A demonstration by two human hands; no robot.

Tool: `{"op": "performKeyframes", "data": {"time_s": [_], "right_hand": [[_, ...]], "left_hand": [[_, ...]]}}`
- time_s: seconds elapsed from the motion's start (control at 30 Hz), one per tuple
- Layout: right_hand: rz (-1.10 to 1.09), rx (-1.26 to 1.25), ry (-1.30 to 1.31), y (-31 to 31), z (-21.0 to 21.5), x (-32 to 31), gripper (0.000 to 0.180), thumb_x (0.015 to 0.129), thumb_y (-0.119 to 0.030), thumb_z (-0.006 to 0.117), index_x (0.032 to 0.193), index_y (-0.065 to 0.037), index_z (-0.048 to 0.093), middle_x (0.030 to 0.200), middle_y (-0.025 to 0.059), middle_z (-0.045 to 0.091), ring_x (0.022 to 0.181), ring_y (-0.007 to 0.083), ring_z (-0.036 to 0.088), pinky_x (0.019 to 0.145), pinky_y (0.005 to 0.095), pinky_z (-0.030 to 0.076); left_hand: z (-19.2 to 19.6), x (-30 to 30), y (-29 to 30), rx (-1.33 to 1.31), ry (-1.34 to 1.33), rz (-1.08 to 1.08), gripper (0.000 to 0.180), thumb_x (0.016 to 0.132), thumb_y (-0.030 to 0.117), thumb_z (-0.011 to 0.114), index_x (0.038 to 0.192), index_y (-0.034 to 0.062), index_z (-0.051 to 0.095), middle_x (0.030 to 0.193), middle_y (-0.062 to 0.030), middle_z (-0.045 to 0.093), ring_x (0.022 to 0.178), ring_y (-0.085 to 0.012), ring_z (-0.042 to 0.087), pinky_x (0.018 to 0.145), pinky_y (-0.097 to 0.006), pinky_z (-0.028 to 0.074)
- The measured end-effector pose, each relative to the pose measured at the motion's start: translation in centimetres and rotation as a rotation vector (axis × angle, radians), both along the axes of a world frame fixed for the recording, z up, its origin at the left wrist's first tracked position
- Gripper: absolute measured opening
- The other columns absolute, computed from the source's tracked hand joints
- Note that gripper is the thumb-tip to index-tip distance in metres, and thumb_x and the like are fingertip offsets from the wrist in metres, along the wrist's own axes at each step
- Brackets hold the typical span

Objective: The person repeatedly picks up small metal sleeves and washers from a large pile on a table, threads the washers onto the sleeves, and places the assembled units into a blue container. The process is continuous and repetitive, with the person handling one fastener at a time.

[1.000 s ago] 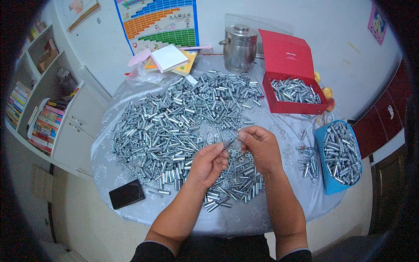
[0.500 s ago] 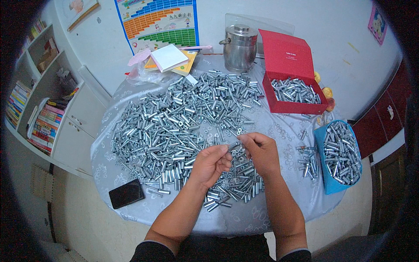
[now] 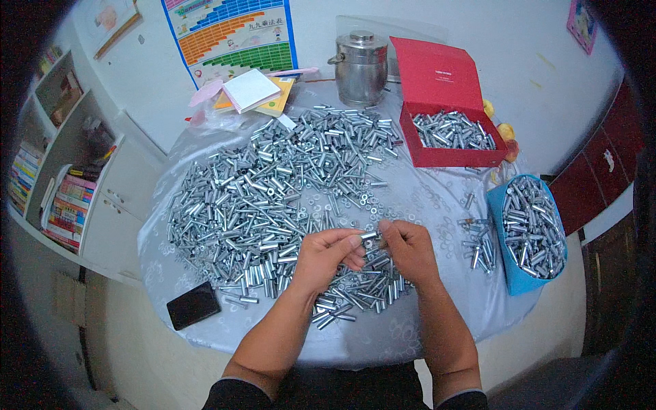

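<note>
Hands (image 3: 372, 249) lower now, over sleeve pile (image 3: 273, 198)

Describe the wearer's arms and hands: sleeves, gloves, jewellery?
Both hands are bare: no gloves on the left hand or the right hand. No rings, watch or wristbands are visible. The forearms are uncovered from wrist to near the elbow. Dark, black-looking sleeves begin at the lower edge of the picture, pushed up or short; which, the view does not show.

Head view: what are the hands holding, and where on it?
A small metal sleeve, pinched at its ends between the left hand and right hand fingertips.
</note>
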State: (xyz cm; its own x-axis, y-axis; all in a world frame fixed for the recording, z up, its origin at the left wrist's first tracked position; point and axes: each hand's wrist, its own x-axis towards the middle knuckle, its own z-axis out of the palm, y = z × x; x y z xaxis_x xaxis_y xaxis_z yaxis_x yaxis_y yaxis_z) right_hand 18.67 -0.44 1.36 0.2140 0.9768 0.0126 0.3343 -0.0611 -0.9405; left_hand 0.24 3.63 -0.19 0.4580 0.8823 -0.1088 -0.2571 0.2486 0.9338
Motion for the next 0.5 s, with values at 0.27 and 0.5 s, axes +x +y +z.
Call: {"op": "performKeyframes", "data": {"time_s": [0.27, 0.5], "right_hand": [[0.105, 0.177, 0.284, -0.5, -1.6, 0.2, 0.015, 0.092, -0.013, 0.060, 0.100, -0.001, 0.061, 0.077, 0.0018, 0.058, 0.066, 0.0083, 0.052, 0.059, 0.0248, 0.044], [0.045, 0.185, 0.380, -0.5, -1.2, 0.0, 0.014, 0.092, -0.014, 0.060, 0.093, -0.001, 0.063, 0.075, 0.0028, 0.061, 0.067, 0.0091, 0.054, 0.059, 0.0252, 0.044]], "left_hand": [[-0.3, 0.3, -0.2, -0.004, 0.042, 0.036, 0.023, 0.091, 0.010, 0.061, 0.109, -0.0054, 0.065, 0.081, -0.0128, 0.067, 0.066, -0.0179, 0.066, 0.059, -0.028, 0.056], [-0.3, 0.9, -0.7, 0.007, 0.057, 0.020, 0.024, 0.091, 0.012, 0.062, 0.107, -0.0053, 0.065, 0.081, -0.0118, 0.067, 0.066, -0.0169, 0.066, 0.060, -0.028, 0.056]]}}
